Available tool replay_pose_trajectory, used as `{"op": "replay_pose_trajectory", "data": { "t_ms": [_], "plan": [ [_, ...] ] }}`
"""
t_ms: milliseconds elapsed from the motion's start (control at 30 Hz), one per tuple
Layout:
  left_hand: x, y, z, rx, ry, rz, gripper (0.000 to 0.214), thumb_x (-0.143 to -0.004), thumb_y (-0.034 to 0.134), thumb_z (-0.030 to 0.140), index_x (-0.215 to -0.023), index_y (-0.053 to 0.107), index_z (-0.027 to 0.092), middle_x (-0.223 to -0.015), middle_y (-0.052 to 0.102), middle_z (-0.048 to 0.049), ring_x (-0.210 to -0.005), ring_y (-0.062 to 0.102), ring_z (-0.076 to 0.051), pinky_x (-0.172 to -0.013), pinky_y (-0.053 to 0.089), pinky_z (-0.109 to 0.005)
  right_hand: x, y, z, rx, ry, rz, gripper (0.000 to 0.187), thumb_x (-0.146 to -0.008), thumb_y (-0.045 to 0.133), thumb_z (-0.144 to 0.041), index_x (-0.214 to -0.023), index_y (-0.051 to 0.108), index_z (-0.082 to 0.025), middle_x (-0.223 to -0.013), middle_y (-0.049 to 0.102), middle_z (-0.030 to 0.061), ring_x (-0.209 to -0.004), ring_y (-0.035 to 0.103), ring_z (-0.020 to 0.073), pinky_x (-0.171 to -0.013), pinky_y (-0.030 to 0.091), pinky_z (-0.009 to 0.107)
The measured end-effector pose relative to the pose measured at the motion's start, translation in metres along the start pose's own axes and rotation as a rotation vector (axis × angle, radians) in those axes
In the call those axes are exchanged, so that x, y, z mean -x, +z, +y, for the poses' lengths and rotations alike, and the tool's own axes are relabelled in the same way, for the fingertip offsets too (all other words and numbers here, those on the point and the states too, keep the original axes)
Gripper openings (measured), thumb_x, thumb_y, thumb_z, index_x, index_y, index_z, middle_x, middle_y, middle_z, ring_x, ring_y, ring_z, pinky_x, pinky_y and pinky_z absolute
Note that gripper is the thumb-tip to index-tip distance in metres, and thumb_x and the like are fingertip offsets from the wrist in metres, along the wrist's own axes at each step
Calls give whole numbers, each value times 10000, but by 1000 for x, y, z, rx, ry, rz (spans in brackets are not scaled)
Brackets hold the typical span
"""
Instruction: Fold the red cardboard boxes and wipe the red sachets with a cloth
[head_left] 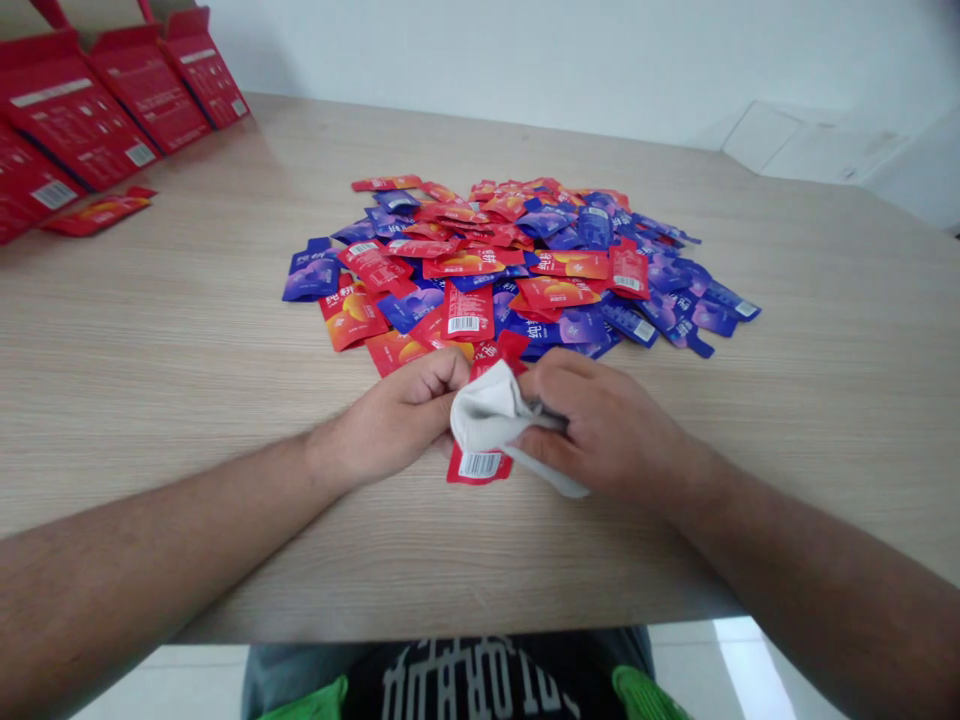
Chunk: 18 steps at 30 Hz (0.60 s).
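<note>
My left hand point(409, 415) is closed on a red sachet point(480, 466) and holds it just above the table by its left side. The sachet's barcode end points toward me, and its middle is covered. In my right hand point(592, 420) a white cloth point(491, 408) is gripped between thumb and fingers. The cloth lies over the front of the red sachet and hangs down below my right hand. Right behind both hands spreads a heap of red sachets point(469, 312) and blue sachets point(311, 272), lying at many angles and overlapping.
Several red boxes point(82, 110) with raised flaps stand in a row at the back left. A lone red packet point(101, 213) lies in front of them. The wooden table point(187, 400) meets a white wall point(487, 60) at the back; its front edge is close to my body.
</note>
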<state>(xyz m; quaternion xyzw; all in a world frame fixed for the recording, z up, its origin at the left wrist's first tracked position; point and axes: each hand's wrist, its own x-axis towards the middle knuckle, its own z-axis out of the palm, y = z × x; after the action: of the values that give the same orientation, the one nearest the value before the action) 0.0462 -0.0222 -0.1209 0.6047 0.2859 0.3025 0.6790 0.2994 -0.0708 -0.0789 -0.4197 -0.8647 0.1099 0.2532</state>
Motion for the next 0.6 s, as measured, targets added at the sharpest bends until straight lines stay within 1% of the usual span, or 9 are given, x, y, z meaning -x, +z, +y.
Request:
{"op": "replay_pose_trajectory", "data": {
  "t_ms": [33,67,167,200,300,333,467,500,600],
  "plan": [
    [0,1,1,8,-8,9,311,-974,776,372,-867,544,194,-731,588,43,-577,490,-78,-530,406,-178,0,0,-3,-3,-16,-40,142,-1029,730,-311,-1041,670,-183,-994,674,54,-910,635,236,-790,461,338],
    [0,1,1,24,-24,22,305,-964,785,369,-875,551,195,-737,598,41,-587,515,-82,-536,420,-179,1,0,-5,7,-14,-47,125,-1022,732,-289,-1037,667,-183,-994,674,55,-914,637,236,-790,464,338],
    [0,3,3,95,-87,70,308,-930,809,375,-905,555,203,-750,626,31,-610,580,-106,-550,467,-196,2,1,-10,60,19,26,134,-1000,752,-272,-1038,666,-175,-981,671,61,-926,638,250,-791,474,350],
    [0,4,3,111,-100,84,311,-925,811,380,-907,556,204,-749,629,28,-607,582,-108,-548,468,-199,2,1,-12,67,5,20,135,-996,758,-270,-1036,670,-176,-990,672,64,-930,639,254,-793,478,355],
    [0,5,3,120,-79,105,318,-917,823,394,-893,576,195,-745,633,19,-598,567,-102,-533,445,-193,3,3,-17,53,-72,-98,105,-991,770,-246,-1028,690,-189,-1039,682,61,-925,645,247,-789,486,358],
    [0,6,4,121,-73,108,318,-917,826,399,-894,583,194,-744,636,17,-597,566,-102,-530,442,-193,4,3,-18,52,-79,-118,98,-993,771,-240,-1030,696,-190,-1047,684,60,-928,649,245,-790,487,358],
    [-1,7,5,196,-83,131,350,-884,859,392,-892,563,205,-730,639,24,-577,571,-109,-524,459,-210,3,4,-20,64,-8,-23,165,-993,790,-264,-1089,704,-159,-1068,693,86,-969,658,263,-832,505,378],
    [-1,7,5,206,-86,140,350,-883,858,384,-891,557,206,-729,638,25,-579,575,-111,-527,463,-212,3,5,-20,61,-20,-33,162,-990,795,-262,-1079,708,-159,-1063,696,85,-964,659,261,-827,506,377],
    [0,7,6,198,-86,144,312,-914,819,355,-895,545,208,-728,630,29,-587,574,-110,-530,447,-208,3,8,-25,51,-112,-161,119,-989,799,-243,-1050,723,-176,-1056,712,65,-935,664,243,-793,502,364]
  ]
}}
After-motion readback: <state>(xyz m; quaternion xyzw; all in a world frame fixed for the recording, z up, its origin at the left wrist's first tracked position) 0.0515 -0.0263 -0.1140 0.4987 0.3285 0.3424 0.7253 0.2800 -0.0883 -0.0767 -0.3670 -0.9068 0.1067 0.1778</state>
